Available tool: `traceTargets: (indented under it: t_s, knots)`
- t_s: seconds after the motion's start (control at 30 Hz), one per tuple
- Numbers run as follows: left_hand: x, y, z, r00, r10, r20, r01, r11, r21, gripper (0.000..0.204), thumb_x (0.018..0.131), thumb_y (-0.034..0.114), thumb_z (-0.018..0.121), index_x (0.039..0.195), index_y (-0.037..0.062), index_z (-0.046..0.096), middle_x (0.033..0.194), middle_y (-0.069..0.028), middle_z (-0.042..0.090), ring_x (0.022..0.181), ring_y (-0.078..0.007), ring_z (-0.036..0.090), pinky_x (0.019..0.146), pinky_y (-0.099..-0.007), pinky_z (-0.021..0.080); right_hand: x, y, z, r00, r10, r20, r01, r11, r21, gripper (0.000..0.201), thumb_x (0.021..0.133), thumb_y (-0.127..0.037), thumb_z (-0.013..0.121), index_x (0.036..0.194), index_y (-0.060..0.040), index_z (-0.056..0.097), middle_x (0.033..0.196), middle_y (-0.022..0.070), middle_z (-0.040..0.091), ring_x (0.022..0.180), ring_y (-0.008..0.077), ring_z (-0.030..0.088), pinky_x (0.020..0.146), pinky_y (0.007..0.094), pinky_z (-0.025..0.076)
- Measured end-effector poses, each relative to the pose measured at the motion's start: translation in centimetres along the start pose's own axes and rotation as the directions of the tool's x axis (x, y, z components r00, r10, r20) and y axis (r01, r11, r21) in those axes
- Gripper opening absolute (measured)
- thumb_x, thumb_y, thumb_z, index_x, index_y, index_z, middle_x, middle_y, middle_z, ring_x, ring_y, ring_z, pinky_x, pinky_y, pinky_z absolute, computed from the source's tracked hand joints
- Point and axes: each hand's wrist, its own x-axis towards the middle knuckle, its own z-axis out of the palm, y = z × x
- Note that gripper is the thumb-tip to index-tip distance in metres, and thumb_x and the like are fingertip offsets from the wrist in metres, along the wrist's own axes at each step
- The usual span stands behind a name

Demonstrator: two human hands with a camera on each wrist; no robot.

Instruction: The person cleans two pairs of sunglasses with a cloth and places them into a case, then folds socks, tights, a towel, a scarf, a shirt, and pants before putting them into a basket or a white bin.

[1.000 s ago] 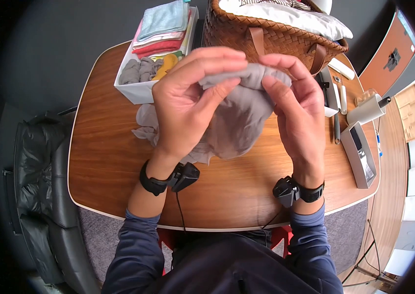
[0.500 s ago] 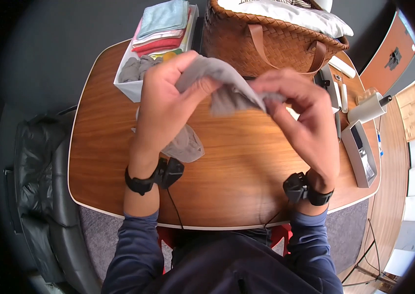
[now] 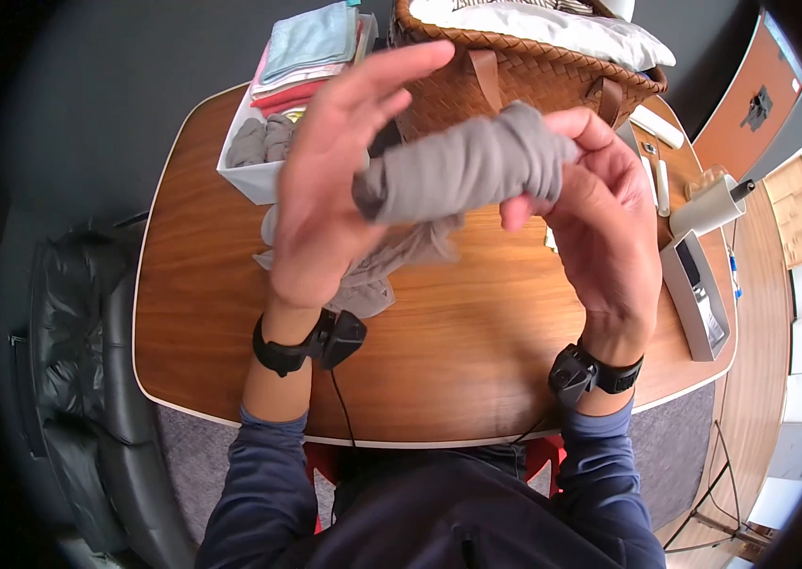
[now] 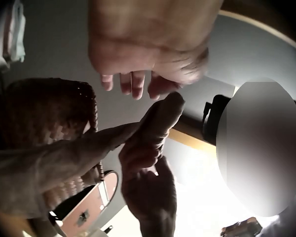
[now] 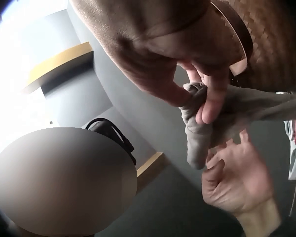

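Note:
A grey stocking (image 3: 463, 171), bunched into a thick ribbed roll, is held up above the table. Thumb and fingers of my right hand (image 3: 605, 213) pinch its right end. My left hand (image 3: 320, 199) has its fingers extended, beside the roll's left end, which overlaps the palm in the head view. From the roll a long loose length of grey fabric (image 5: 266, 104) trails away in the right wrist view. More thin grey fabric (image 3: 363, 289) lies crumpled on the table, partly behind my left hand and wrist.
A white box (image 3: 254, 180) at the back left holds rolled grey bundles (image 3: 249, 142) and folded towels (image 3: 311, 47). Behind my hands stands a woven basket (image 3: 557, 85) with white cloth on top. At the right are a cup (image 3: 704, 211) and a narrow white tray (image 3: 709, 327).
The grey fabric, spread between both hands half a second ago, is now a thick bunched roll in my right hand. My left hand has let go and its fingers have straightened.

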Motion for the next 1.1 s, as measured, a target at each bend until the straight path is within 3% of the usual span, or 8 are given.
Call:
traceTargets:
  t_s: [0.2,0.4,0.5,0.6,0.7,0.8,0.93,1.1]
  knots:
    - [-1.3,-0.8,-1.0,0.988,0.017,0.155,-0.075,0.922,0.381,0.052,0.083,0.003,0.076,0.132,-0.0026,0.061,0.129,-0.0126,0.067,0.122,-0.0211,0.063,0.103,-0.0336,0.047,-0.3,-0.4,1.1,0.996,0.081,-0.028,-0.079,0.996,0.046,0.033,0.094,-0.004,0.067,0.121,0.0096,0.056,0.107,0.0205,0.071,0.082,0.0254,0.075,0.079,0.0349,0.065]
    - [-1.5,0.0,0.0,0.974,-0.215,-0.071,0.213,0.976,-0.042,0.038,0.091,0.001,0.066,0.128,-0.0053,0.061,0.111,-0.0071,0.071,0.106,-0.0147,0.067,0.095,-0.0299,0.052,0.2,-0.2,1.0,0.998,0.056,0.001,-0.053,0.942,0.331,0.047,0.093,-0.001,0.07,0.135,0.01,0.054,0.11,0.0201,0.071,0.087,0.0244,0.075,0.082,0.034,0.065]
    - [-1.1,0.3,1.2,0.975,-0.216,-0.049,0.213,0.975,-0.06,0.04,0.094,0.007,0.07,0.13,-0.0042,0.06,0.11,-0.0057,0.07,0.105,-0.0136,0.067,0.094,-0.0285,0.052,0.0,0.0,1.8,0.99,0.028,-0.139,-0.019,0.997,0.069,0.046,0.093,-0.001,0.07,0.136,0.0101,0.057,0.113,0.0187,0.071,0.088,0.0221,0.074,0.079,0.0306,0.063]
    - [-0.9,0.4,1.4,0.955,-0.29,-0.053,0.283,0.952,-0.112,0.041,0.095,0.015,0.076,0.13,-0.0015,0.062,0.108,-0.0038,0.07,0.102,-0.0112,0.066,0.088,-0.0254,0.053,0.0,0.2,0.7,0.998,0.066,0.011,-0.066,0.998,0.015,0.038,0.093,0.0,0.07,0.129,0.0102,0.062,0.113,0.0159,0.072,0.094,0.0194,0.072,0.084,0.0286,0.059]
    - [-1.1,0.2,0.9,0.919,-0.378,-0.111,0.366,0.924,-0.114,0.035,0.094,0.018,0.079,0.122,-0.0001,0.068,0.104,-0.0039,0.072,0.096,-0.0094,0.067,0.084,-0.0235,0.053,0.0,0.7,0.9,0.988,-0.149,0.037,0.141,0.783,-0.606,0.036,0.093,0.001,0.068,0.128,0.0082,0.063,0.122,0.0133,0.07,0.106,0.017,0.068,0.094,0.0295,0.054]
    - [-1.1,0.2,1.1,0.903,-0.399,-0.159,0.371,0.912,-0.177,0.033,0.093,0.016,0.079,0.12,-0.0009,0.068,0.103,-0.005,0.073,0.094,-0.009,0.067,0.083,-0.0227,0.053,0.2,0.4,2.1,0.984,-0.17,0.052,0.172,0.838,-0.517,0.035,0.093,0.002,0.067,0.127,0.0051,0.065,0.137,0.0113,0.06,0.124,0.0159,0.059,0.103,0.0316,0.049]
    - [-0.8,0.6,2.5,0.892,-0.408,-0.193,0.352,0.896,-0.27,0.034,0.092,0.015,0.08,0.119,-0.0018,0.068,0.101,-0.005,0.073,0.089,-0.0088,0.067,0.08,-0.0223,0.053,0.1,0.8,3.0,0.99,-0.14,-0.02,0.124,0.927,-0.353,0.04,0.092,0.008,0.065,0.132,0.0053,0.064,0.128,0.0116,0.068,0.113,0.0154,0.066,0.098,0.0292,0.053]
    - [-1.7,1.7,1.4,0.727,-0.653,0.215,0.633,0.757,0.16,0.032,0.088,0.009,0.081,0.115,-0.0003,0.067,0.089,-0.0027,0.072,0.077,-0.01,0.067,0.069,-0.0248,0.052,0.7,2.0,1.5,0.883,-0.415,-0.217,0.288,0.846,-0.449,0.039,0.085,0.013,0.067,0.123,0.0037,0.071,0.103,0.0052,0.07,0.094,0.0133,0.067,0.083,0.0245,0.057]
